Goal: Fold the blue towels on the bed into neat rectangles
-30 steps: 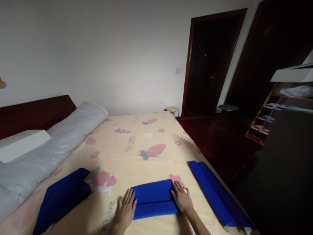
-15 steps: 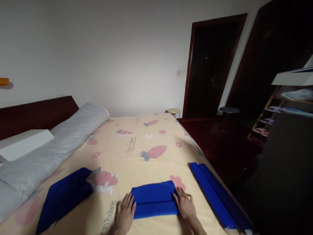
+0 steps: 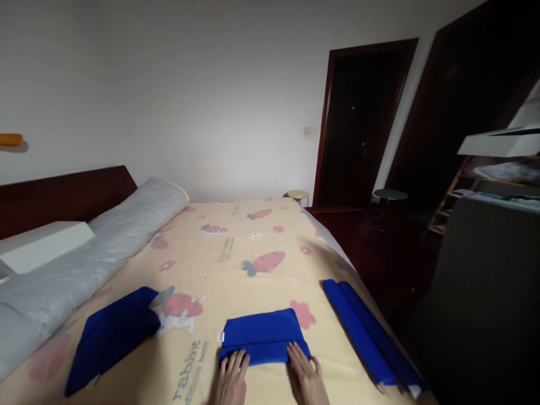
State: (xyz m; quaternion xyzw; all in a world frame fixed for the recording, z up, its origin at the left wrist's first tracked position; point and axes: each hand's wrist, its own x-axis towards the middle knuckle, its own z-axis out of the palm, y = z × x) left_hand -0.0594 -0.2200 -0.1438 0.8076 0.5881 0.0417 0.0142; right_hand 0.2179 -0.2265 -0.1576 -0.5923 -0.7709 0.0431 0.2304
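Note:
A folded blue cloth [image 3: 261, 334] lies on the yellow carrot-print bed sheet [image 3: 236, 253] near the bed's near edge. My left hand [image 3: 231, 380] lies flat with its fingertips on the cloth's near left corner. My right hand [image 3: 304, 376] lies flat with its fingers on the near right corner. Both hands press on the near edge of the cloth and hold nothing.
Another folded blue cloth [image 3: 112, 334] lies to the left. A long rolled blue cloth [image 3: 365, 334] lies along the bed's right edge. A grey rolled quilt [image 3: 80, 264] and a white box [image 3: 40, 244] sit by the dark headboard. Stools, a doorway and shelves stand to the right.
Both hands have slid from the cloth's left and right sides back to its near edge. The cloth now looks shorter front to back. The view has shifted slightly.

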